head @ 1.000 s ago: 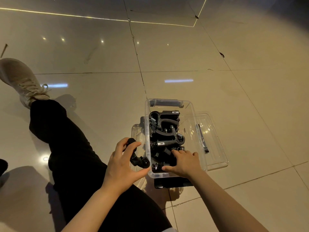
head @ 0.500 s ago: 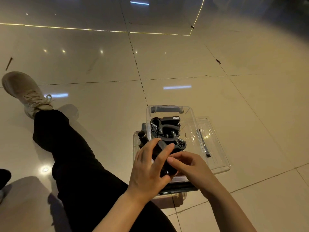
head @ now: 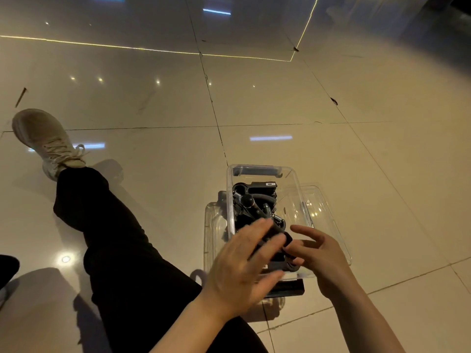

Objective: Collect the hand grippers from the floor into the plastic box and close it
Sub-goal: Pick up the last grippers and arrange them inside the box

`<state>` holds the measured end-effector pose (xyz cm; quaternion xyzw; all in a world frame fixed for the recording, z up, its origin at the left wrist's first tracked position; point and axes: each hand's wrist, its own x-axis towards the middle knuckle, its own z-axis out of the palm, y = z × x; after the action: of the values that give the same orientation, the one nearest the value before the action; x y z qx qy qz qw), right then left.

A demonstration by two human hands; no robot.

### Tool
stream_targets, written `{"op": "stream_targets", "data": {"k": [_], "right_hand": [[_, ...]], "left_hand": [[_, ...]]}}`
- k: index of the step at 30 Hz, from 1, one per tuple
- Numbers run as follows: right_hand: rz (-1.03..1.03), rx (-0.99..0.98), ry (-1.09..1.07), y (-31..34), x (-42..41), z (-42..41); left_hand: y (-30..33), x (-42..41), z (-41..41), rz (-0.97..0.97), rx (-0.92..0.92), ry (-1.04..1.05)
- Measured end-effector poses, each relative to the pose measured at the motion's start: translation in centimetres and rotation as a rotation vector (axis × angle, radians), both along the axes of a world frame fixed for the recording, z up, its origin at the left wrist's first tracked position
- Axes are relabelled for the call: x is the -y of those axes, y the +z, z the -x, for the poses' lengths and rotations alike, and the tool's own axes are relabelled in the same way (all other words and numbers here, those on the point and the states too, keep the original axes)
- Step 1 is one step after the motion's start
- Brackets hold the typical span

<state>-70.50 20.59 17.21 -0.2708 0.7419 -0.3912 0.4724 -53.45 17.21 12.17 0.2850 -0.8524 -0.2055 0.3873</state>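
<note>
Glossy beige floor tiles [head: 153,194], dark grout lines, ceiling lights mirrored in the sheen. Far left: a pale laced sneaker [head: 48,142] and black trouser leg [head: 109,238] stretched out flat — person looks seated beside the work. Left hand [head: 244,271] hovers over the near end of the plastic box [head: 230,189], fingers straight and motion-blurred, gripping nothing I can see; likely pressing the pile down. Hand grippers [head: 254,200] — black curved handles, coiled metal springs — sit heaped inside the clear, thin-walled tub, none visible on the floor. Right hand [head: 323,253] is loosely curled at the pile's near edge, holding nothing. Transparent lid [head: 323,215] lies flat under the box, sticking out right, not yet fitted.
</note>
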Motion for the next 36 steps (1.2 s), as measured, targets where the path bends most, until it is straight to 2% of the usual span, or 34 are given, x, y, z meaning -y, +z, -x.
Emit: {"op": "stream_targets", "data": {"k": [3,5,12,16,19,22,25,29,32,36], "right_hand": [[0.035,-0.134,0.061,0.5,0.1,0.9],[0.055,-0.214,0.125,0.9,0.2,1.5],[0.190,-0.603,0.431,4.7,0.4,0.8],[0.271,-0.784,0.592,6.9,0.0,0.5],[0.403,-0.881,0.635,8.9,-1.1,0.6],[0.599,-0.857,0.619,10.3,-2.2,1.0],[0.756,-0.714,0.522,11.6,-3.3,1.0],[0.874,-0.421,0.338,12.5,-3.9,-0.3],[0.883,-0.424,0.168,12.1,-4.1,-1.5],[0.852,-0.462,-0.001,11.3,-4.8,-2.5]], "left_hand": [[1.2,1.7,-1.3,-0.271,-0.077,0.215],[1.7,3.5,-2.7,-0.380,-0.045,0.249],[3.5,5.5,-4.7,-0.631,0.242,-0.084],[4.8,4.5,-3.4,-0.579,0.366,-0.247],[6.3,3.6,-2.3,-0.620,0.343,-0.297],[7.4,2.8,-1.8,-0.769,0.187,-0.322],[8.8,1.5,-1.4,-0.704,0.142,-0.329],[10.2,-0.5,-0.7,-0.590,-0.051,-0.201],[10.8,-1.3,-0.8,-0.480,-0.100,-0.073],[12.0,-1.5,-1.2,-0.201,0.016,0.141]]}}
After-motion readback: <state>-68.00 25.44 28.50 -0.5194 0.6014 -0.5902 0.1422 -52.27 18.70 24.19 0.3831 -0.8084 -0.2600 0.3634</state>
